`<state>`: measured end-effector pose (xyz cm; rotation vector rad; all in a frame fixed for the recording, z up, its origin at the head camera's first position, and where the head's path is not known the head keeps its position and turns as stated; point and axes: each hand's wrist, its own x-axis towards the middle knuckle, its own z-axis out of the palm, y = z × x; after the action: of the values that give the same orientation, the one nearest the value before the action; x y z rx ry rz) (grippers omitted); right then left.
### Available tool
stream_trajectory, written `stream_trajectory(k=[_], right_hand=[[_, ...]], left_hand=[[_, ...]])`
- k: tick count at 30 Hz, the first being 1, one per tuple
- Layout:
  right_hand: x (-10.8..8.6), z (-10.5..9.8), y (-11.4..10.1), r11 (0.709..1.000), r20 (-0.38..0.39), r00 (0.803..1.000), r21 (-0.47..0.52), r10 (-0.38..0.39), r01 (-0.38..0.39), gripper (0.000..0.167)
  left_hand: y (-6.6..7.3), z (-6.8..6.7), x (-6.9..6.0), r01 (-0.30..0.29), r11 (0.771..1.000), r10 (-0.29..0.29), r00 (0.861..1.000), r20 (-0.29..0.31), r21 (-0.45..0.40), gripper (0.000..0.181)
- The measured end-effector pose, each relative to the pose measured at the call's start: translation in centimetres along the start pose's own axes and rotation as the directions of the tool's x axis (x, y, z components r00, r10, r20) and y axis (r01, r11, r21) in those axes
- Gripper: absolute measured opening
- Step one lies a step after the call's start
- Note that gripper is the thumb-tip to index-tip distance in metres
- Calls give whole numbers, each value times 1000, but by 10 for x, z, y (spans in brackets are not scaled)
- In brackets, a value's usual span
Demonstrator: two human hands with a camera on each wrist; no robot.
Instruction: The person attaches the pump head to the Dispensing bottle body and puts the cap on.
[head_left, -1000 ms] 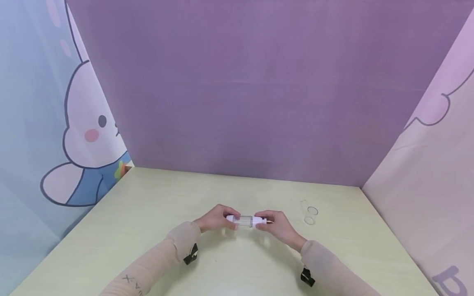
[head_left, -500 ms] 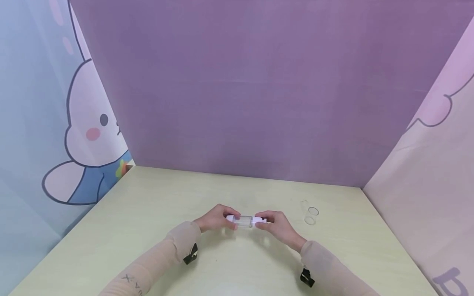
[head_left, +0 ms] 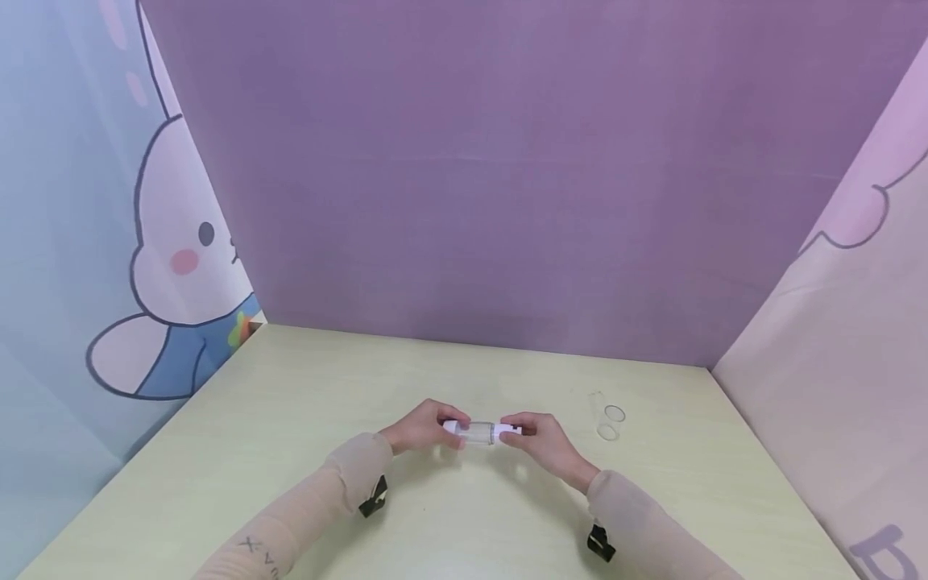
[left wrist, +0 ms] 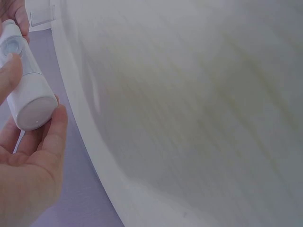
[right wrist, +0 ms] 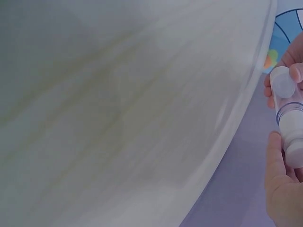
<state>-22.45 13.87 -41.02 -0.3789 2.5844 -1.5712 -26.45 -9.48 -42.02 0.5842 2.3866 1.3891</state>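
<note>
Above the table, a clear pump bottle (head_left: pixel 476 433) with white ends lies sideways between the two hands. My left hand (head_left: pixel 426 427) grips its white base (left wrist: pixel 34 101), thumb on one side and fingers on the other. At the opposite end, my right hand (head_left: pixel 548 445) holds the white pump head (right wrist: pixel 292 125) between thumb and fingers. The see-through middle of the bottle shows between the hands. In the right wrist view the bottle is partly cut off by the frame edge.
A clear, hollow cap (head_left: pixel 607 432) lies on the pale table (head_left: pixel 348 379) to the right of my right hand. A purple panel (head_left: pixel 478 201) rises at the table's back edge. Printed cloths (head_left: pixel 58 242) hang at both sides.
My right fingers have shifted slightly on the pump head; a thin pale tip beside them a second ago no longer shows. The left hand and bottle stay nearly still.
</note>
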Motion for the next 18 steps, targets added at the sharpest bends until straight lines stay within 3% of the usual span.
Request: stream_trajectory(k=[18], right_hand=[[-6,-1,-1,1000,19,1000,18,10,-10,35]], left_hand=[[-1,2,-1,13,1000,-13,1000,7,0,38]])
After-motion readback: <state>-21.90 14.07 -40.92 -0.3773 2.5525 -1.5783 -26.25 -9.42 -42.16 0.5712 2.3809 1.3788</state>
